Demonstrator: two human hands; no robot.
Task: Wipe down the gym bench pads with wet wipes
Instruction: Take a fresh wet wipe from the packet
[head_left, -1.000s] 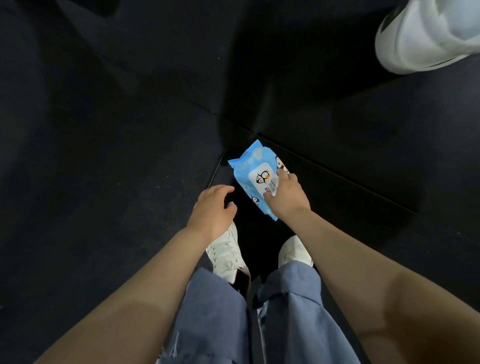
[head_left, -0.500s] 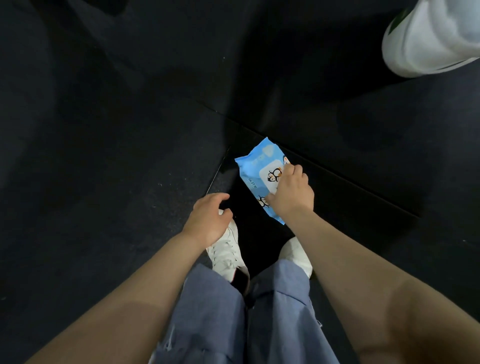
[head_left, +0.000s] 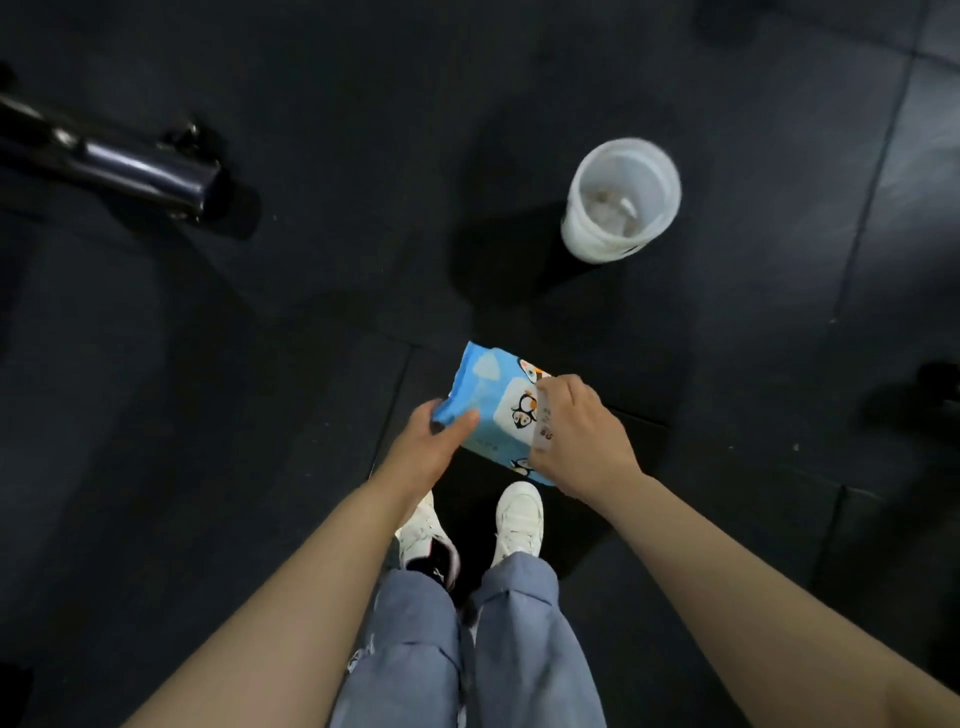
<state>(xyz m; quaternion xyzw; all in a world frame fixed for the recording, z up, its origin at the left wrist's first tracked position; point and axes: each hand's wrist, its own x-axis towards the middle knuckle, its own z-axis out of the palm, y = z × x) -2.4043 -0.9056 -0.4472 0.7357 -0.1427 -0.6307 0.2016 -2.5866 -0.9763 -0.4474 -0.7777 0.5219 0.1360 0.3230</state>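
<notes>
Together, left hand (head_left: 422, 451) grips the wipes pack (head_left: 488, 415) while right hand (head_left: 579, 439) pinches its label flap (head_left: 543, 422).

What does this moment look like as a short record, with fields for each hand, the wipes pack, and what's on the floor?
left hand: holds the pack's left edge, thumb on top
right hand: pinches the label flap on the pack's front
pack: blue, penguin print, held above the floor, no wipe out yet
floor: dark mats
bin: white, open, stands ahead to the right, scraps inside
tube: dark metal, far left
</notes>
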